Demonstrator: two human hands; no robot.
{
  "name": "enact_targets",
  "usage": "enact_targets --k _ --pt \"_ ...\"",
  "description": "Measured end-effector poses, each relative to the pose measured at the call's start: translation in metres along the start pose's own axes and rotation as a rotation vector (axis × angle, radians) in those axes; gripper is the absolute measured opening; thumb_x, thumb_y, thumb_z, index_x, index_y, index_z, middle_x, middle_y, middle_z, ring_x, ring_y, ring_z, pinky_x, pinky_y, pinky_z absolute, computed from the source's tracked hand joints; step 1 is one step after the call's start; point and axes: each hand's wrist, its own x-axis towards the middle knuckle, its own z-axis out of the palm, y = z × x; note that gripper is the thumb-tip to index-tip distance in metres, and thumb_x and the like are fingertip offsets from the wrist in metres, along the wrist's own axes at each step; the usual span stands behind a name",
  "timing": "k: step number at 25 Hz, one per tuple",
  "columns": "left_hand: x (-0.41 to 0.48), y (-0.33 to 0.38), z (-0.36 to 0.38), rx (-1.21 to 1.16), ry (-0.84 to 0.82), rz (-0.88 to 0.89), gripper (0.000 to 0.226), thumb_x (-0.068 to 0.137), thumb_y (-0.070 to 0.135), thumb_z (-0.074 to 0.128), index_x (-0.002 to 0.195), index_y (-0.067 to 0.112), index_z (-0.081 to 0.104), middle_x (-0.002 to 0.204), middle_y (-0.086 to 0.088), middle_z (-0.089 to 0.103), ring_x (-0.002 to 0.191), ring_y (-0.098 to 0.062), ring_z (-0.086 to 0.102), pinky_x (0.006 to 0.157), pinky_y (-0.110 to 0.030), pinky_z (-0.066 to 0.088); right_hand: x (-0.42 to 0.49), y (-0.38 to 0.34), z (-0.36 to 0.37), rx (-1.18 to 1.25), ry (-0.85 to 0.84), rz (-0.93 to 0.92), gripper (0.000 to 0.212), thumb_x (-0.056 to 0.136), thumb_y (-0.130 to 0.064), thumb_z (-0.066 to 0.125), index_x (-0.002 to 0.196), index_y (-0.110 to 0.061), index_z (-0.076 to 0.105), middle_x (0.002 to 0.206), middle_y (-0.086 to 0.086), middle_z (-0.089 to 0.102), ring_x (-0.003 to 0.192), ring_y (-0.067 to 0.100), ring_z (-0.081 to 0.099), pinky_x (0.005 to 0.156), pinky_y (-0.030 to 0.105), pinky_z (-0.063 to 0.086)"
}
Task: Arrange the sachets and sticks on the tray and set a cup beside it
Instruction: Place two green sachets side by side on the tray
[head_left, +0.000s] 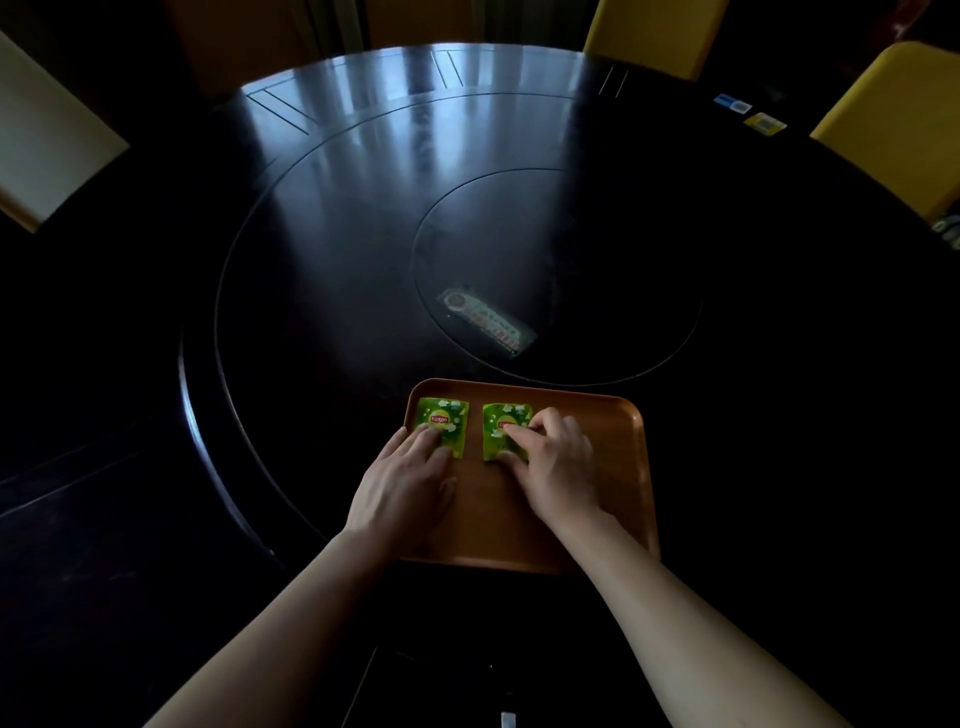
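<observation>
An orange-brown tray (613, 467) lies at the near edge of a dark round table. Two green tea sachets lie side by side in its far left part. My left hand (405, 483) rests flat with its fingertips on the lower edge of the left sachet (441, 415). The fingers and thumb of my right hand (556, 467) press on the right sachet (501, 423) and cover much of it. No sticks or cup are visible.
The black round table (363, 234) has an inset turntable with a control panel (485, 322) in its middle. Small blue and yellow packets (750, 114) lie at the far right edge. Yellow chairs (893, 119) stand behind the table on the right.
</observation>
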Motion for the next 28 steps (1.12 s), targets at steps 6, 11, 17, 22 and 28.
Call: enact_targets --k 6,11,17,22,28 --pt "0.007 -0.006 -0.002 -0.015 0.01 -0.001 0.032 0.09 0.034 0.057 0.115 0.015 0.062 0.138 -0.011 0.054 0.135 -0.027 0.047 0.119 -0.044 0.026 0.01 -0.008 0.002 0.005 -0.019 0.01 0.041 0.087 -0.042 0.066 0.126 -0.03 0.063 0.109 0.003 0.055 0.098 0.025 0.049 0.078 0.038 0.043" --pt "0.007 -0.002 -0.004 0.002 0.001 -0.015 0.037 0.088 0.034 0.061 0.119 0.014 0.065 0.135 -0.014 0.058 0.131 -0.032 0.05 0.114 -0.045 0.035 0.013 -0.013 0.003 0.018 -0.001 0.008 0.039 0.086 -0.041 0.069 0.124 -0.031 0.065 0.107 0.004 0.055 0.096 0.025 0.049 0.075 0.037 0.039" --pt "0.008 0.0 -0.005 0.014 0.014 -0.013 0.039 0.087 0.036 0.062 0.119 0.013 0.066 0.134 -0.016 0.058 0.128 -0.034 0.051 0.111 -0.045 0.038 0.014 -0.015 0.004 0.018 0.028 0.001 0.036 0.083 -0.039 0.072 0.118 -0.031 0.068 0.102 0.004 0.056 0.092 0.026 0.051 0.073 0.037 0.041" --pt "0.008 0.0 -0.001 0.023 0.005 -0.009 0.045 0.09 0.038 0.058 0.128 0.013 0.062 0.14 -0.016 0.054 0.134 -0.033 0.045 0.116 -0.045 0.032 0.013 -0.014 0.006 0.005 0.037 0.0 0.035 0.082 -0.039 0.072 0.117 -0.032 0.068 0.101 0.003 0.055 0.091 0.026 0.051 0.073 0.037 0.042" --pt "0.006 0.001 -0.002 0.047 -0.005 0.0 0.049 0.092 0.039 0.055 0.134 0.015 0.057 0.145 -0.014 0.049 0.139 -0.033 0.038 0.12 -0.047 0.024 0.014 -0.015 0.007 0.034 0.046 0.001 0.035 0.081 -0.037 0.074 0.115 -0.032 0.07 0.1 0.004 0.055 0.09 0.027 0.051 0.073 0.04 0.043"
